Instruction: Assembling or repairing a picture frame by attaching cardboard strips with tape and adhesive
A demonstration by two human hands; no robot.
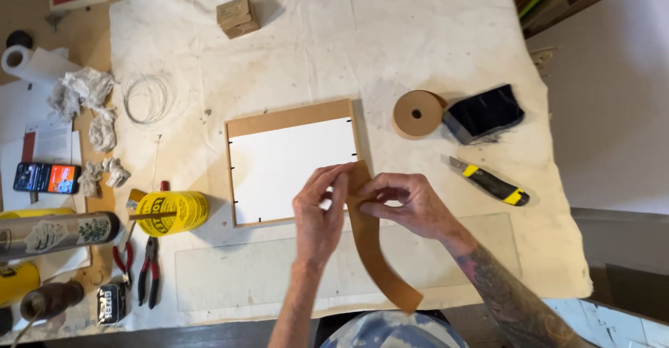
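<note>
At the bench's left edge lie a phone (46, 178), crumpled rags (89, 91), a coil of thin wire (148, 98), a yellow can (173, 213) on its side and red-handled pliers (148, 271), all on or beside a wrinkled off-white cloth (418, 34). Near the middle sits a frame back (291, 119), flat brown board around a smooth white panel, small dark tabs showing along its edges. Its top, left and bottom borders look bare; judging by that, taping has only begun at the right edge. There the left hand (319, 219) presses and pinches the top of a tape strip (373, 250), matte brown paper curling down toward the bench's front edge, while the right hand (411, 205) pinches it from the other side. A clear sheet (223, 278) lies beneath. Rightward rest a tape roll (417, 114), a dark cloth (484, 113) and a yellow-black knife (488, 181).
</note>
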